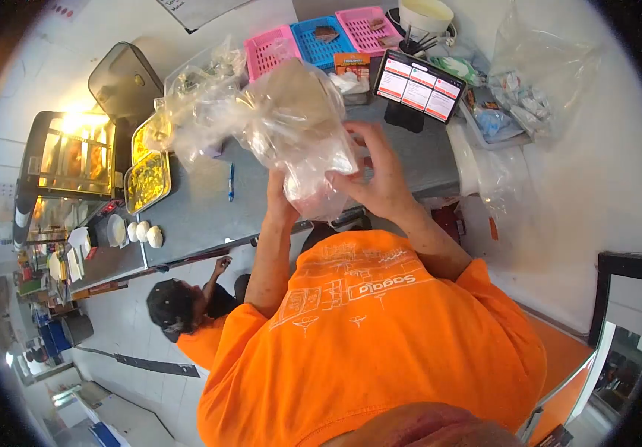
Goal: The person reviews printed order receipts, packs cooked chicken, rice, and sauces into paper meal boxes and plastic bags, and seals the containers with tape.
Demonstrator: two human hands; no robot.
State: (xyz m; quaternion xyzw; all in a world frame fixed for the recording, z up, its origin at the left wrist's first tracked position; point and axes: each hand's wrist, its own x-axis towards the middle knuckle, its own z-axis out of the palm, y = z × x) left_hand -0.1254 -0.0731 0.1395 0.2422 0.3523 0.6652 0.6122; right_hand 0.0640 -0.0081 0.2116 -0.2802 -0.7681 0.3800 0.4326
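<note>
Clear bag [291, 104] at twelve o'clock. Right hand [383, 181]: fingers half-spread, touching bag. Left hand [279, 200]: fingers hidden; grip indeterminable.

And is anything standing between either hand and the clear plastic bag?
Nothing visible does. The right hand is at the side of the plastic bag, with no object in between. The left hand is at its lower part, partly hidden by the plastic, so its exact contact can't be seen.
</note>
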